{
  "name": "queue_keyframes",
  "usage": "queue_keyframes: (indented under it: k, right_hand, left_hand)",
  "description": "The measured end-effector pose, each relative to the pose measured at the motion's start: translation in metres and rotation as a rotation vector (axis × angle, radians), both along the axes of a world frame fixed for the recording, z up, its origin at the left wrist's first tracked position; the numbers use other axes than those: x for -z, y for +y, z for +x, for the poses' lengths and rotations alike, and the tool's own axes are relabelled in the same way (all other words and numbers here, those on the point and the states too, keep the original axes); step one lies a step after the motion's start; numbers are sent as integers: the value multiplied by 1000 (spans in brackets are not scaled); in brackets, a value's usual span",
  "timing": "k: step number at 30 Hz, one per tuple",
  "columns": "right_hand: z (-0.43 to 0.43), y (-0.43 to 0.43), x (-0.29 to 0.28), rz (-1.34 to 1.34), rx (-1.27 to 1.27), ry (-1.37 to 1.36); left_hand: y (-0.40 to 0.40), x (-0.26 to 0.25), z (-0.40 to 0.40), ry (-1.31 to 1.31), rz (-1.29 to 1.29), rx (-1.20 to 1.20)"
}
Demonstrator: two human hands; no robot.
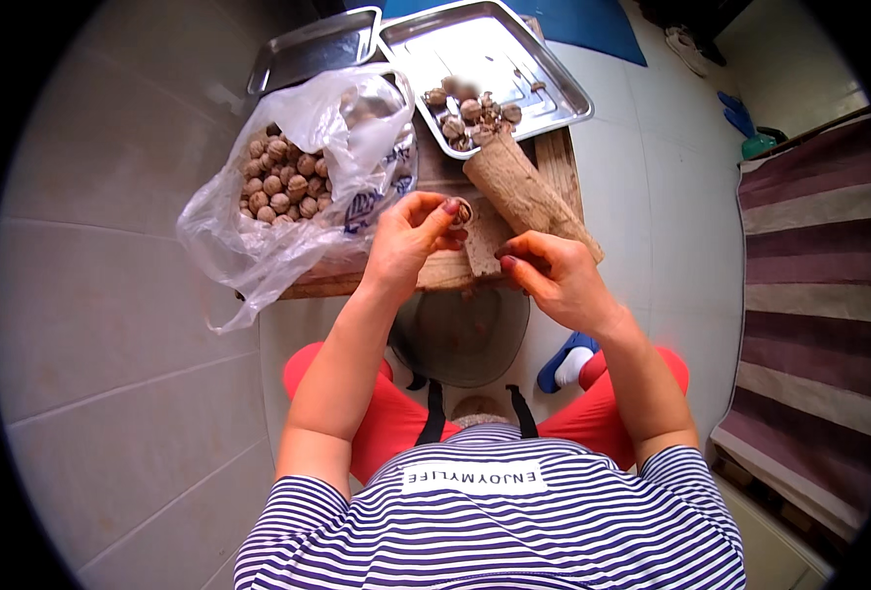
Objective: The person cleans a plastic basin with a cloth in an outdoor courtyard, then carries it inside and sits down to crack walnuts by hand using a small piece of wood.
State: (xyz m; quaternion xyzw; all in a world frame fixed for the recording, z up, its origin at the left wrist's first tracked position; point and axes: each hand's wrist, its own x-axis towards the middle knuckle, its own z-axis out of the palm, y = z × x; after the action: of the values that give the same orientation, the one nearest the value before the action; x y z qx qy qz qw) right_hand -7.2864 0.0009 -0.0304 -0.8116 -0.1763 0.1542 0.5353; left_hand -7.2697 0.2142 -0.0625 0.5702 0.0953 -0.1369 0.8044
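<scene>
Between its thumb and fingers, my left hand [415, 232] holds a walnut [462, 213] whose shell looks partly broken. My right hand [550, 273] is to its right, thumb and index fingertips close together; whether something small is between them cannot be told. Just beyond my right hand a rough cylindrical wooden block [528, 192] lies slanted over the wooden table [443, 276], its far end at the rim of a metal tray [564, 92]. Walnuts and shell pieces [472, 114] sit in that tray's near corner. Left of my hands, a plastic bag [244, 243] stands open with many whole walnuts [281, 177] inside.
A second metal tray [314, 51] lies behind the bag. Below the table's near edge, between my knees, is a dark translucent basin [461, 339]. A tiled wall [126, 295] is at the left, and a striped cloth [819, 295] hangs at the right.
</scene>
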Motion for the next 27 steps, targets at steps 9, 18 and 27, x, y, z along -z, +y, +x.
queue_keyframes:
  k: [9, 18, 27]
  right_hand:
    - [19, -38, 6, 105, 254, -53]
    - [22, -41, 10, -171, 278, -400]
    - [19, -32, 3, -294, 275, -442]
  left_hand:
    - [-31, -2, 128, -2, 283, -173]
    - [-15, 12, 94, -456, 712, -13]
    - [84, -9, 25, -361, 909, -414]
